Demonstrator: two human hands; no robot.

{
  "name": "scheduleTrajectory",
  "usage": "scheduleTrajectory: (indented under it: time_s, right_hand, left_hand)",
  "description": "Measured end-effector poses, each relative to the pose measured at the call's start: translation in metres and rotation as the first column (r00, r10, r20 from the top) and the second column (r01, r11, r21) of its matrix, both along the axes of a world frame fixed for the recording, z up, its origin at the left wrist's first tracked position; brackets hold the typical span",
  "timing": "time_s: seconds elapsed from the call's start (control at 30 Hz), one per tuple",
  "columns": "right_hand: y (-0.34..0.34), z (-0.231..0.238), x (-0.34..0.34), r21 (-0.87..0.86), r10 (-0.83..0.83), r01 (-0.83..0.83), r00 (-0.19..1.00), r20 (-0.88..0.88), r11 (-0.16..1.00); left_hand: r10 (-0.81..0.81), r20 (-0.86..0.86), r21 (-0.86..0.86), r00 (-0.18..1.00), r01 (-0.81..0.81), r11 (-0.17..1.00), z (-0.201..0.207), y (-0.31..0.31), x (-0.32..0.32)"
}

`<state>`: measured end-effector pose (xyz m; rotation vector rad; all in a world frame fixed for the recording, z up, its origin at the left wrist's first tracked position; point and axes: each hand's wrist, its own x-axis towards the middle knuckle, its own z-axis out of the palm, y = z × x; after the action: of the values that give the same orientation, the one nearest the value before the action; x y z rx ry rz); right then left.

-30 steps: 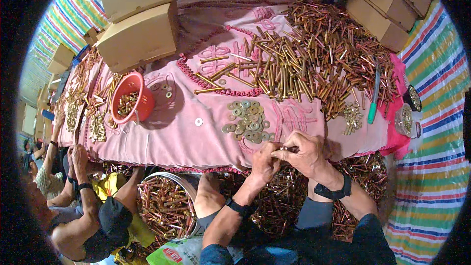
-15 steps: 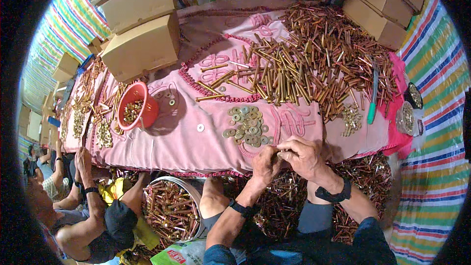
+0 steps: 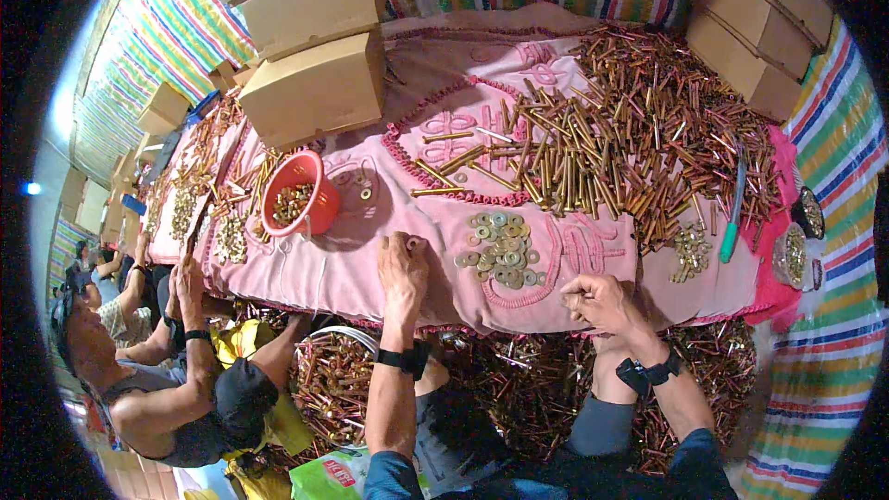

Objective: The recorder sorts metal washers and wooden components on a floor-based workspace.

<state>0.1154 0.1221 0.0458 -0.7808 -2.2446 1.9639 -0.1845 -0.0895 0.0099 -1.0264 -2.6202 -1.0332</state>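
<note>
My left hand [image 3: 402,270] reaches palm down over the pink cloth, its fingers curled at a small flat washer [image 3: 414,243] that shows beside the thumb. My right hand [image 3: 600,304] hovers by the table's front edge with fingers curled together; whatever is in them is too small to make out. Between the hands lies a pile of washers [image 3: 503,255], grey and brassy. Beyond it spreads a large heap of long brass-coloured bolts [image 3: 579,167]. A red bucket [image 3: 323,207] holding small metal pieces stands left of my left hand.
Small nuts [image 3: 690,255] and a green-handled tool [image 3: 730,239] lie at right. Cardboard boxes [image 3: 315,93] are stacked at the far left, others [image 3: 755,46] at the far right. Below the table, a white tub [image 3: 343,333] holds bolts. A co-worker [image 3: 167,398] sits at left.
My hands, together in front of the washer pile before, are now apart. The left has moved left to the lone washer; the right has moved slightly right. The view has shifted a little.
</note>
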Motion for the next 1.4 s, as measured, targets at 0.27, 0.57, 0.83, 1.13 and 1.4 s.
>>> scheduleTrajectory:
  time_s: [0.27,0.57,0.83,1.13,1.4]
  right_hand:
    - [0.012,-0.028,0.002,0.011,-0.076,0.076,0.997,0.013,0.997]
    - [0.003,-0.027,0.0,0.014,-0.096,0.097,0.995,-0.025,0.995]
    - [0.005,-0.044,0.002,0.181,-0.019,0.047,0.988,-0.153,0.982]
    - [0.001,-0.03,0.004,0.167,-0.109,0.134,0.982,-0.155,0.977]
    - [-0.004,-0.019,0.002,0.218,-0.15,0.177,0.979,-0.136,0.96]
  left_hand:
    - [-0.274,0.466,0.265,0.841,0.163,0.95,0.006,0.064,0.04]
    - [-0.189,-0.205,0.187,0.96,0.228,0.956,0.035,0.128,-0.001]
    - [-0.232,-0.319,-0.042,0.919,0.231,0.972,-0.004,0.171,-0.068]
    - [-0.425,0.287,0.104,0.858,0.413,0.905,0.049,0.13,-0.007]
    - [-0.061,-0.004,-0.049,0.998,0.06,0.997,0.046,0.056,-0.001]
